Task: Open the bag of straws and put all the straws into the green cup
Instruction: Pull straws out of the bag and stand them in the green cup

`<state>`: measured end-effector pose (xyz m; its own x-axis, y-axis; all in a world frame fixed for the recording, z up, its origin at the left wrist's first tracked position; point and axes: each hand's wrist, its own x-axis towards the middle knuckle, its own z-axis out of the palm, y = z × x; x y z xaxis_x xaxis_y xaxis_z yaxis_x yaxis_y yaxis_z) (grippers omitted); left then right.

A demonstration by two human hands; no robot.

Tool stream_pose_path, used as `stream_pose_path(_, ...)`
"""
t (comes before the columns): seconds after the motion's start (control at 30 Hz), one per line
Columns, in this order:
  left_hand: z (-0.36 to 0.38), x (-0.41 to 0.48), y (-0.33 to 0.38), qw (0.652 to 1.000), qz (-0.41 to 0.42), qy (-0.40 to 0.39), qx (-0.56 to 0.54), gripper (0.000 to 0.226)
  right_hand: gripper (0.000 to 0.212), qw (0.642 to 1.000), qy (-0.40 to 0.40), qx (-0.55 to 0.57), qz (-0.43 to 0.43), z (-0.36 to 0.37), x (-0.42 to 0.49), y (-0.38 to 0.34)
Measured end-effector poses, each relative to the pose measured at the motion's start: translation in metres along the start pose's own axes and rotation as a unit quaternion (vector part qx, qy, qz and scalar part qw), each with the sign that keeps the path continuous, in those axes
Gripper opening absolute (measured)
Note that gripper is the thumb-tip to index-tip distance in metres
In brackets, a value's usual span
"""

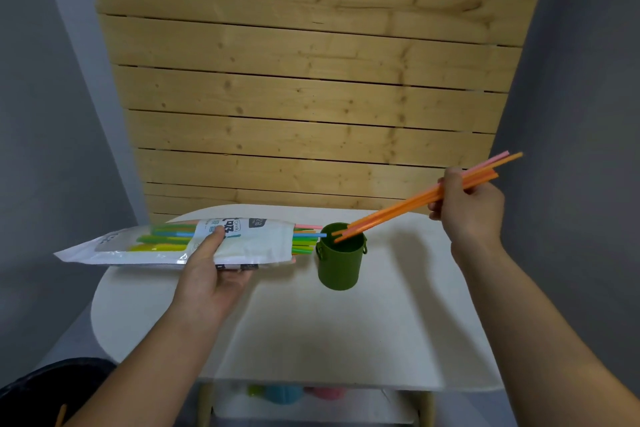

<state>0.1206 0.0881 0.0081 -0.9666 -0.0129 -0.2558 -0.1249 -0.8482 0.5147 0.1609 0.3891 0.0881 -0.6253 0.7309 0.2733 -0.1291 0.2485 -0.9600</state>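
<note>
Head view: right hand (467, 208) pinches a bunch of orange straws (408, 204), their low tips inside the green cup (339, 260). Left hand (211, 274) grips the straw bag (242, 243) lying level, its open end with coloured straws (306, 239) just left of the cup. Cup stands on a white table (346, 329); wooden slat wall (311, 80) far, grey walls either side.

The cup (337, 263) is olive green, on a white table (346, 322). Left of the cup is a white bag (249, 246) with dark print, its straws (306, 241) green, blue, yellow and pink. Slanting up right of the cup, the held bunch (398, 208) is orange with one pink. Behind the cup, pale knotty planks (311, 97) between grey walls (52, 114)
</note>
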Motion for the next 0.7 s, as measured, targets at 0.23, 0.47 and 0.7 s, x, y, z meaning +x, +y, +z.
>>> stream_pose_path(0.23, -0.001, -0.006, -0.001, 1.0, -0.007, 0.007, 0.024, 0.026, 0.031, 0.992, -0.094, -0.082, -0.003, 0.033, -0.005, 0.004)
stream_pose_path(0.47, -0.006, -0.01, 0.005, 0.999, 0.001, 0.003, 0.039, 0.018, 0.022, 0.982, -0.162, -0.087, 0.038, 0.068, -0.016, 0.019)
stream_pose_path(0.7, -0.005, -0.014, 0.007, 1.0, -0.003, 0.003, 0.03, 0.017, 0.024, 0.967, -0.23, -0.111, 0.017, 0.089, -0.011, 0.026)
